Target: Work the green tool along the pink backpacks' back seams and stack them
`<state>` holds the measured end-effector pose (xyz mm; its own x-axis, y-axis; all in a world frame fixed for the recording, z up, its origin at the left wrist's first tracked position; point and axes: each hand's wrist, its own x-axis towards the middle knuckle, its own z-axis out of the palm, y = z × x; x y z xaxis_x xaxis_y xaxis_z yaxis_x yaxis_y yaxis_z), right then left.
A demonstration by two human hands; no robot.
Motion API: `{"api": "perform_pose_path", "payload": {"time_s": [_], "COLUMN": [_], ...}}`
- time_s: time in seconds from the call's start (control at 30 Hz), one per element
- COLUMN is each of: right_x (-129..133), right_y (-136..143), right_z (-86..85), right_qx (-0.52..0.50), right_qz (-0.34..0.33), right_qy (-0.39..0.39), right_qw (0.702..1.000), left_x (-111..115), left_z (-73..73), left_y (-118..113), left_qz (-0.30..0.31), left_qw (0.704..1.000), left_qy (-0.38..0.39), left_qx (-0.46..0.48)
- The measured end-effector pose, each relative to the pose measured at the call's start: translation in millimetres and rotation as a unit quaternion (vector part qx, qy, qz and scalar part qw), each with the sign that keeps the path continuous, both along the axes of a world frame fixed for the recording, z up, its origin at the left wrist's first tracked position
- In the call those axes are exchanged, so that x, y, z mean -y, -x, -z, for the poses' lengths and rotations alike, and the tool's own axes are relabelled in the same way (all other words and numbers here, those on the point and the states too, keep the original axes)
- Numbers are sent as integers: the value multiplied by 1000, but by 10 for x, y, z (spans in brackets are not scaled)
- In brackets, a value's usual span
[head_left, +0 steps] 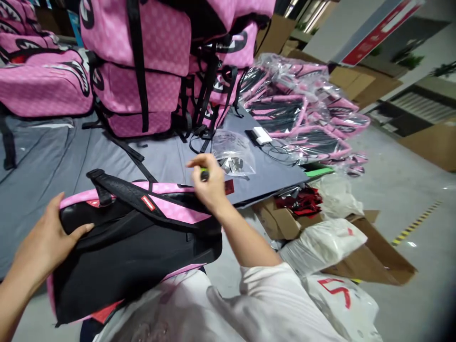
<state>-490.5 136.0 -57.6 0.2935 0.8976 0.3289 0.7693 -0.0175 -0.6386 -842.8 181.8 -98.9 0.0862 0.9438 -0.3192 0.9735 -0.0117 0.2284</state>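
A pink and black backpack (142, 256) lies tilted at the table's front edge, its black back panel and straps facing me. My left hand (48, 242) grips its left end, thumb on the black panel and fingers behind the edge. Over the backpack's right end, my right hand (210, 183) is closed round a small object with a black and yellow-green end (204, 175); its kind is hidden by the fingers. A dark red tag (229, 186) shows beside my right wrist. Just beyond that hand lies a clear plastic bag (235, 156) with small dark and metallic pieces in it.
Stacked pink backpacks (138, 85) stand at the back of the grey-covered table (53, 147). Plastic-wrapped backpacks (302, 109) are heaped at the right. A white box-shaped device (261, 135) with cables lies near them. Cardboard boxes (381, 251) and white sacks (324, 244) sit on the floor.
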Motion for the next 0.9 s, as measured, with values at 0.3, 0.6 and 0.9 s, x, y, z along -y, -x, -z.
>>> {"api": "perform_pose_path", "payload": {"time_s": [0.3,0.6,0.9], "right_x": [-243,-647,-389], "right_y": [-1910,-1877,-2008], "right_z": [861,1094,883], "right_qx": [125,167,206], "right_qz": [330,289,273], "right_qy": [336,370,289], "right_qw": [874,867,894], "left_x": [5,-24,-38], "left_z": [-107,20,78], "left_y": [-156,-67,18], "left_qz": [-60,-65,-44], "left_qw": [997,997,999], "left_qy": [23,-14,-17], "left_qx": [32,39,17]}}
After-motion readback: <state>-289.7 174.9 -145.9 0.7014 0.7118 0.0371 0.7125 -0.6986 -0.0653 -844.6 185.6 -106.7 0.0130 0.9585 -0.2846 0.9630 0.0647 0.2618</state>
